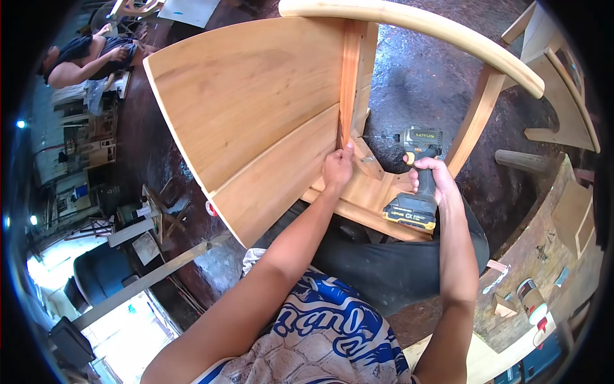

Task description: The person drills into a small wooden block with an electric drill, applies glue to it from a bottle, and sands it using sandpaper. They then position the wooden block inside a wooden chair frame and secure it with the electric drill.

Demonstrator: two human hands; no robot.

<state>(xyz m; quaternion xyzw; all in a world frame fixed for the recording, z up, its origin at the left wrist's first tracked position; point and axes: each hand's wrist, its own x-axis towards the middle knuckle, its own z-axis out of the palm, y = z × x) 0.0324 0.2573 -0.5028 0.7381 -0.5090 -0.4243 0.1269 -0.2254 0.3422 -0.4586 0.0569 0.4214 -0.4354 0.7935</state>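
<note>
A wooden chair lies tipped in front of me, its broad panel facing left and a curved rail along the top. My right hand is wrapped round the grip of a cordless drill marked LOTUS, its battery resting low near the wooden frame. The drill's bit points left, toward the inner side of an upright wooden post. My left hand is closed against the lower end of that post, by the panel's edge. Whether a small piece sits in its fingers is hidden.
Another person is at the upper left. A workbench on the right holds a can and wood scraps. More chair parts stand at the upper right. A wooden beam crosses the lower left.
</note>
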